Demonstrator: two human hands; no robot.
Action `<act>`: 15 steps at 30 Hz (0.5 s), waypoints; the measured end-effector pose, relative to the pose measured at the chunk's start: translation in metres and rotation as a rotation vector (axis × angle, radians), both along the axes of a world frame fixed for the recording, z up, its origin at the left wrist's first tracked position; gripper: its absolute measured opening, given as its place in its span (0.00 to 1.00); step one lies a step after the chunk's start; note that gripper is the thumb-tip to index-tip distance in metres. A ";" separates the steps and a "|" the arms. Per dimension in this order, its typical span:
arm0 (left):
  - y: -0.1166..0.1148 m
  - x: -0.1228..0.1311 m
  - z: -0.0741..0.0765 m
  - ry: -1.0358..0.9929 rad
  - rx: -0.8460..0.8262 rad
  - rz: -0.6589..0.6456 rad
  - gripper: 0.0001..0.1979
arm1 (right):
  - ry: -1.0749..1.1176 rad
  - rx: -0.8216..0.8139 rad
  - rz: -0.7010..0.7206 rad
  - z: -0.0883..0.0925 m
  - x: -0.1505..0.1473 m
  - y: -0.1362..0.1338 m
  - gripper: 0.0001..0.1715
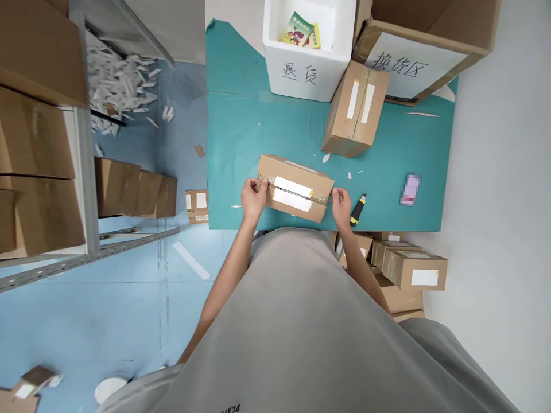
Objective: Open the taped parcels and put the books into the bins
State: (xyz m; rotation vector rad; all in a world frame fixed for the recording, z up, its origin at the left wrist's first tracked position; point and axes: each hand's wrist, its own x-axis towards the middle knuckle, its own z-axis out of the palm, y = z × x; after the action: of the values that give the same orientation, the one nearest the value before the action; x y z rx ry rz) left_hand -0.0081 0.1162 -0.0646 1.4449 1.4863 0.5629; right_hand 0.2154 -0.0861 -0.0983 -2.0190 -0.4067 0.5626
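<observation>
A small cardboard box (294, 212) lies on the green-covered table in front of me, slightly askew. White labels are stuck along its top, and a dark seam runs lengthwise between them, with clear tape at the ends. At the box's left end, my left hand (253, 199) is closed, its thumb and fingers pinching the corner edge. My right hand (341, 209) is closed at the opposite end, fingertips against the box's edge; what exactly they pinch is hard to make out. Just right of that hand lies a black and yellow box cutter (358, 210).
On the table (241, 132) stand a taped box (356, 109), a white bin (307, 71) with booklets (298, 30), and a large open carton (417, 66). A blurred pink item (410, 190) lies right. Boxes (415, 269) are stacked below; shelving (88, 172) stands left.
</observation>
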 end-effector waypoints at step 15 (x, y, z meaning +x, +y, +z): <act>-0.046 -0.033 0.030 -0.244 -0.332 -0.027 0.20 | -0.182 -0.155 0.426 0.051 0.013 0.025 0.58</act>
State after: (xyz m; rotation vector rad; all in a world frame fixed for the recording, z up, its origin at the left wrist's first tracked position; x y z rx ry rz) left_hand -0.0407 0.0701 -0.0347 1.0955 1.2938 0.4343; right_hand 0.2281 -0.0615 -0.0476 -2.1501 -0.9428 0.6858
